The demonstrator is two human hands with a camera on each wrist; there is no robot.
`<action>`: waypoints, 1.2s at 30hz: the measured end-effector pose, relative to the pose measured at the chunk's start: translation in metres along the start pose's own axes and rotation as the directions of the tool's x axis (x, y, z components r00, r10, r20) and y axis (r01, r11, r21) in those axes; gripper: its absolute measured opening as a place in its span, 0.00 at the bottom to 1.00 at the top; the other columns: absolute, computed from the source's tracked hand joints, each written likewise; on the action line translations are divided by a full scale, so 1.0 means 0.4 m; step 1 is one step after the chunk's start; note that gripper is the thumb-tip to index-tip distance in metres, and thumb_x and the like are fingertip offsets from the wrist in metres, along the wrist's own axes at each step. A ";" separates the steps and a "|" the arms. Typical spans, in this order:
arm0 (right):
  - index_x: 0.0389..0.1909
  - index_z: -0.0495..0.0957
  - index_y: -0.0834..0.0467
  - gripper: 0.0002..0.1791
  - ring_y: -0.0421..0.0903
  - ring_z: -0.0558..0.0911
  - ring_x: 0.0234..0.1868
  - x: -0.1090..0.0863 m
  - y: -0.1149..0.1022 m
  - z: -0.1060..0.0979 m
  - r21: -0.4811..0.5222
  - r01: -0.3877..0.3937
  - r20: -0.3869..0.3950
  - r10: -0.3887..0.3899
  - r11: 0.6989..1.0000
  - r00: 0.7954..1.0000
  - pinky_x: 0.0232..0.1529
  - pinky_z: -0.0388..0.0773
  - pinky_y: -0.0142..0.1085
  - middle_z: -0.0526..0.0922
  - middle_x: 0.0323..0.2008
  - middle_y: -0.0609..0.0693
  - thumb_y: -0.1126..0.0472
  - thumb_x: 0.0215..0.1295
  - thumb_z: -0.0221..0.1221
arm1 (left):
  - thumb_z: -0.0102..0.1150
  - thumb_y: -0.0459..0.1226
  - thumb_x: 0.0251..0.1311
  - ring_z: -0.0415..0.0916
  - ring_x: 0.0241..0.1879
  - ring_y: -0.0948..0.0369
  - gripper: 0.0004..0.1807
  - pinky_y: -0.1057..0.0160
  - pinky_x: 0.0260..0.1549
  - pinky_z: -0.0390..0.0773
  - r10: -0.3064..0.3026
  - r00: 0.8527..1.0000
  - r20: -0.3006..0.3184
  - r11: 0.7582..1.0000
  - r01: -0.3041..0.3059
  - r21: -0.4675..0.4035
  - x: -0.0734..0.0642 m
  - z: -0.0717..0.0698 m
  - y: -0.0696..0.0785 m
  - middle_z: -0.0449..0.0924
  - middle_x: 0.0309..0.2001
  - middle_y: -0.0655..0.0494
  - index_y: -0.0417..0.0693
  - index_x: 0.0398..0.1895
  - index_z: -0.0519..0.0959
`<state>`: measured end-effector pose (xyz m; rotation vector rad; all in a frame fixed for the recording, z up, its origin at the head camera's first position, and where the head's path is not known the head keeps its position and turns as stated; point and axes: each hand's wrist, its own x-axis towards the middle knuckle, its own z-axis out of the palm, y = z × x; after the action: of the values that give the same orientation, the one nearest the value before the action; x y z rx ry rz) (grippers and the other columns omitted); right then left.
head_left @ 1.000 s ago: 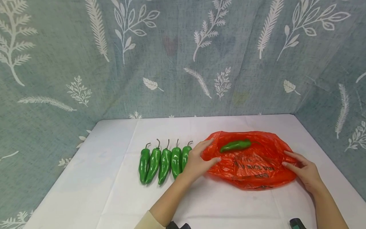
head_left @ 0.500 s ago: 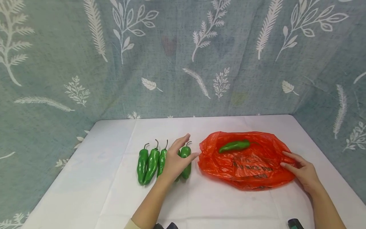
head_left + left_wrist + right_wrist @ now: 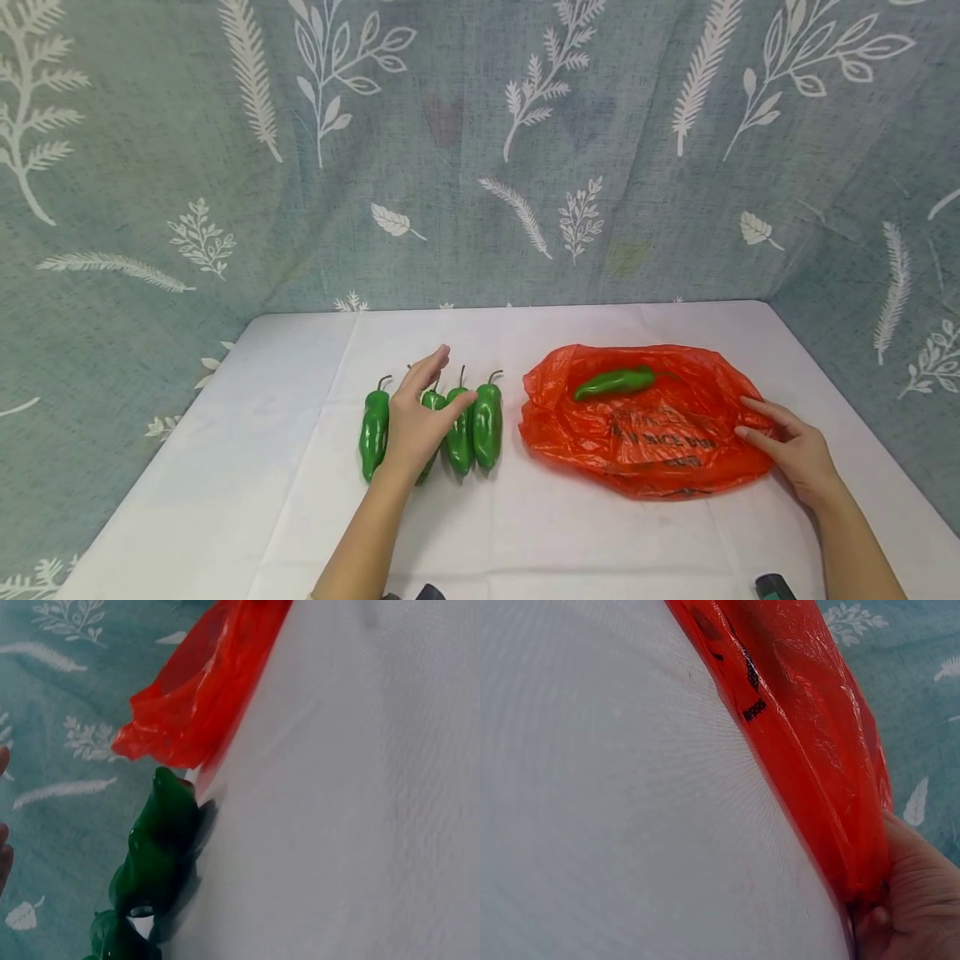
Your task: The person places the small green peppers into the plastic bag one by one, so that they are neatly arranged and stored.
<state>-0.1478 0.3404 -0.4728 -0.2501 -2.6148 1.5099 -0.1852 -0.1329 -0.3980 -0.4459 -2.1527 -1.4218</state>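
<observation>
Above the row of green peppers [image 3: 487, 427] hovers my left hand [image 3: 414, 421], thumb and fingers spread and nothing between them. It hides most of one pepper and part of another. To the right lies a crumpled red plastic bag [image 3: 720, 400] with dark print on its front. Within the bag's outline a single green pepper [image 3: 615, 382] lies sideways, its stem to the right. My right hand [image 3: 806, 458] holds the bag's right end, with thumb and fingers at its edge. In the right wrist view, thin red plastic gathers at this hand [image 3: 915, 892].
A white cloth [image 3: 570, 533] covers the table. Patterned blue-green fabric [image 3: 450, 275] hangs behind it and along both sides. A dark object [image 3: 774, 587] shows at the bottom edge near my right forearm.
My left hand has moved away from the bag's left side, leftward across the peppers. The right hand has stayed at the bag, and the pepper on the red plastic lies as before.
</observation>
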 end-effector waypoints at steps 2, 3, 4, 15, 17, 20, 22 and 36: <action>0.68 0.64 0.49 0.33 0.51 0.58 0.68 0.000 0.001 0.000 -0.013 -0.001 -0.004 0.001 1.000 1.000 0.42 0.66 0.10 0.62 0.69 0.44 0.47 0.63 0.59 | 0.74 0.34 0.43 0.73 0.57 0.57 0.37 0.75 0.56 0.68 -0.009 1.000 -0.018 1.000 0.009 0.001 0.001 -0.011 -0.002 0.76 0.57 0.51 0.42 0.62 0.72; 0.68 0.64 0.49 0.33 0.52 0.58 0.69 0.000 0.001 0.000 -0.017 -0.002 -0.004 0.002 1.000 1.000 0.42 0.66 0.10 0.61 0.69 0.44 0.47 0.63 0.59 | 0.74 0.34 0.43 0.73 0.57 0.57 0.37 0.75 0.56 0.68 -0.017 1.000 -0.025 1.000 0.017 0.003 0.001 -0.016 -0.002 0.76 0.56 0.51 0.43 0.62 0.72; 0.68 0.64 0.49 0.33 0.52 0.58 0.68 0.000 0.001 0.001 -0.019 -0.002 -0.005 0.002 1.000 1.000 0.42 0.66 0.11 0.61 0.69 0.45 0.47 0.63 0.59 | 0.74 0.34 0.43 0.73 0.57 0.57 0.37 0.75 0.56 0.68 -0.026 0.999 -0.032 1.000 0.026 0.005 0.002 -0.021 -0.004 0.76 0.56 0.51 0.44 0.62 0.72; 0.69 0.64 0.49 0.33 0.57 0.56 0.69 0.003 0.000 0.008 -0.011 -0.003 0.005 0.003 1.000 1.000 0.41 0.67 0.11 0.60 0.70 0.50 0.46 0.63 0.58 | 0.72 0.34 0.47 0.70 0.60 0.58 0.37 0.76 0.58 0.66 -0.115 0.988 -0.101 0.993 0.114 -0.012 -0.003 -0.080 -0.020 0.72 0.60 0.50 0.43 0.63 0.70; 0.69 0.64 0.50 0.33 0.55 0.57 0.69 0.003 0.000 0.008 -0.014 0.000 0.006 0.000 1.000 1.000 0.41 0.67 0.11 0.60 0.70 0.49 0.46 0.63 0.59 | 0.72 0.32 0.47 0.70 0.60 0.56 0.36 0.76 0.57 0.66 -0.104 0.987 -0.121 0.995 0.104 -0.005 -0.001 -0.089 -0.020 0.73 0.60 0.48 0.41 0.63 0.70; 0.69 0.64 0.50 0.34 0.56 0.56 0.70 0.003 0.000 0.009 -0.024 -0.002 0.012 0.002 1.000 1.000 0.42 0.66 0.11 0.59 0.71 0.49 0.46 0.63 0.58 | 0.70 0.29 0.47 0.69 0.60 0.53 0.36 0.75 0.57 0.66 -0.126 0.981 -0.150 0.992 0.128 0.007 0.000 -0.104 -0.006 0.71 0.60 0.45 0.37 0.63 0.69; 0.69 0.64 0.49 0.34 0.58 0.55 0.70 0.004 -0.001 0.008 -0.032 -0.012 0.016 0.013 0.999 1.000 0.42 0.66 0.11 0.58 0.71 0.52 0.45 0.63 0.58 | 0.69 0.27 0.47 0.69 0.60 0.51 0.36 0.72 0.58 0.67 -0.158 0.974 -0.165 0.987 0.161 0.010 0.000 -0.116 0.006 0.71 0.60 0.43 0.35 0.63 0.68; 0.68 0.64 0.49 0.33 0.56 0.57 0.67 0.004 0.006 0.001 -0.042 -0.005 0.007 0.006 0.999 1.000 0.39 0.67 0.11 0.63 0.67 0.46 0.46 0.63 0.59 | 0.70 0.35 0.50 0.65 0.64 0.53 0.38 0.60 0.64 0.63 -0.343 0.920 -0.188 0.933 0.357 0.045 -0.014 -0.153 -0.114 0.67 0.64 0.49 0.42 0.66 0.66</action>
<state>-0.1493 0.3415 -0.4751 -0.2565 -2.6551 1.4619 -0.1903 -0.2072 -0.4162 0.1029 -2.2056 -1.4899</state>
